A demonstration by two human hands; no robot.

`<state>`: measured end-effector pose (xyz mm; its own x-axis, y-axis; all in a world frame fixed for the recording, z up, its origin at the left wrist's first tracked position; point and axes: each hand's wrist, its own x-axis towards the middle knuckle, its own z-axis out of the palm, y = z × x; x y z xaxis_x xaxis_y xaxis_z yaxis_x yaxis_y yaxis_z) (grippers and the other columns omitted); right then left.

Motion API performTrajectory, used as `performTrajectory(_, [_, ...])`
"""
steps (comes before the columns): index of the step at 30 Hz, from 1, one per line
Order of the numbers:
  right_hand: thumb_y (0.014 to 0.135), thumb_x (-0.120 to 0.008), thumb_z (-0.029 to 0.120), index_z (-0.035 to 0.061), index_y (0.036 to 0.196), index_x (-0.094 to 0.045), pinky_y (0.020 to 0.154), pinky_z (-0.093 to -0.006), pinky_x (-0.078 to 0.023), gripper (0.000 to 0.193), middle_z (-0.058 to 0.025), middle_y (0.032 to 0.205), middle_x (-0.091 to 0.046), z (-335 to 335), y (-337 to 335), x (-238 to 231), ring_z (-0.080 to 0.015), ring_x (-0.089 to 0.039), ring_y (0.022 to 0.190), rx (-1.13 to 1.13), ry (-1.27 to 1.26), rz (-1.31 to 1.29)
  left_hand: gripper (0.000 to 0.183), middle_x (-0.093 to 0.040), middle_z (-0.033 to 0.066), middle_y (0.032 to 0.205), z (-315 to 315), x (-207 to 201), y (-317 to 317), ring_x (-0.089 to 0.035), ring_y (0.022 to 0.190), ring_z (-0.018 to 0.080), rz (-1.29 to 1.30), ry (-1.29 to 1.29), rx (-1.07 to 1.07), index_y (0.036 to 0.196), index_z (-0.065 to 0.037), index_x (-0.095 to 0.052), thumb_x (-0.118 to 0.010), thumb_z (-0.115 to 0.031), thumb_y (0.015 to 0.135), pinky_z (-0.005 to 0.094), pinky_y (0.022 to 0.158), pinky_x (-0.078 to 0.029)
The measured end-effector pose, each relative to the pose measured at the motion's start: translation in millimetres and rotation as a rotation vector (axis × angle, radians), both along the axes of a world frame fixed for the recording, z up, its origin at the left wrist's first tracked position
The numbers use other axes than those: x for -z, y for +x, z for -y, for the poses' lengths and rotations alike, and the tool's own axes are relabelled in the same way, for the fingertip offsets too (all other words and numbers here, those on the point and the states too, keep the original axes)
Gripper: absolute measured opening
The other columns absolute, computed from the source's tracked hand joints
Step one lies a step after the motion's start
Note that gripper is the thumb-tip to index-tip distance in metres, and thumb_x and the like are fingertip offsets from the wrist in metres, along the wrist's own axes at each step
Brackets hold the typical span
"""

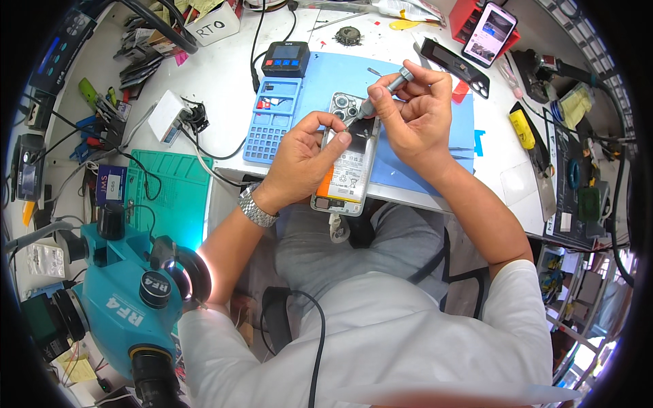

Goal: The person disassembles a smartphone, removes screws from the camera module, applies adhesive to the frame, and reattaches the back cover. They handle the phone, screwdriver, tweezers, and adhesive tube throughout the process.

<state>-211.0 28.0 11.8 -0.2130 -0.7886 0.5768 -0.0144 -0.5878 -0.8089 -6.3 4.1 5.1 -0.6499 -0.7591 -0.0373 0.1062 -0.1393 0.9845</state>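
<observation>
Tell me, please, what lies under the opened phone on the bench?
The opened phone lies on a blue work mat on the white bench. The mat directly beneath it is covered.

A white workbench (pixel 231 81) carries a blue mat (pixel 445 146), a green mat (pixel 170 194) and a blue screw tray (pixel 272 122).

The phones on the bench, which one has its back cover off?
The opened phone under both hands, battery and camera lenses exposed. The phone with the lit screen at the back stands closed, propped up.
</observation>
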Motion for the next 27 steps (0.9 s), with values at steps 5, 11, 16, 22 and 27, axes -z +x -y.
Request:
performTrajectory(5, [0.095,-0.071,-0.005,-0.0013,0.13,-0.033,0.078,-0.0275,-0.065,0.052,-0.0174,0.108,-0.063,0,-2,5,-0.0147,-0.067,0.096,0.043,-0.129,-0.146,0.016,-0.059,-0.0054,0.083,0,3,-2,-0.051,0.068,-0.004,0.005,0.007,-0.024,0.115,-0.005,-0.057,-0.066,-0.011,0.104,0.0164,0.056,-0.042])
performTrajectory(11, [0.093,-0.072,-0.007,0.0037,0.133,-0.036,0.075,-0.0261,-0.063,0.055,-0.0161,0.109,-0.064,-1,-3,8,-0.0154,-0.071,0.093,0.076,-0.251,-0.261,0.056,-0.071,0.0086,0.111,-4,-3,-6,-0.066,0.094,0.005,-0.126,0.04,-0.006,0.15,-0.003,-0.039,-0.064,0.002,0.1,0.0218,0.078,-0.055])
performTrajectory(16, [0.092,-0.072,-0.008,0.0038,0.134,-0.037,0.076,-0.0266,-0.062,0.055,-0.0157,0.109,-0.064,-1,-2,11,-0.0167,-0.072,0.095,0.076,-0.271,-0.303,0.08,-0.068,0.0132,0.126,-1,-9,-6,-0.067,0.106,0.0102,-0.086,0.04,0.028,0.164,-0.006,-0.019,-0.061,0.007,0.097,0.0261,0.089,-0.056])
performTrajectory(22, [0.091,-0.072,-0.009,0.0016,0.134,-0.043,0.079,-0.0287,-0.063,0.053,-0.0173,0.111,-0.066,4,2,14,-0.0201,-0.072,0.1,0.047,-0.304,-0.298,0.082,-0.068,0.0125,0.126,-1,-7,-4,-0.067,0.104,0.0102,-0.069,0.045,0.023,0.165,-0.006,-0.017,-0.061,0.008,0.097,0.0263,0.088,-0.056])
performTrajectory(27, [0.081,-0.072,-0.019,-0.0009,0.13,-0.059,0.082,-0.0349,-0.065,0.053,-0.0173,0.122,-0.069,-1,-5,6,-0.0319,-0.072,0.108,-0.023,-0.335,-0.355,0.083,-0.07,0.0105,0.114,-3,0,-3,-0.068,0.099,0.0114,0.01,0.049,-0.026,0.166,-0.01,-0.017,-0.063,0.006,0.099,0.0278,0.087,-0.058])
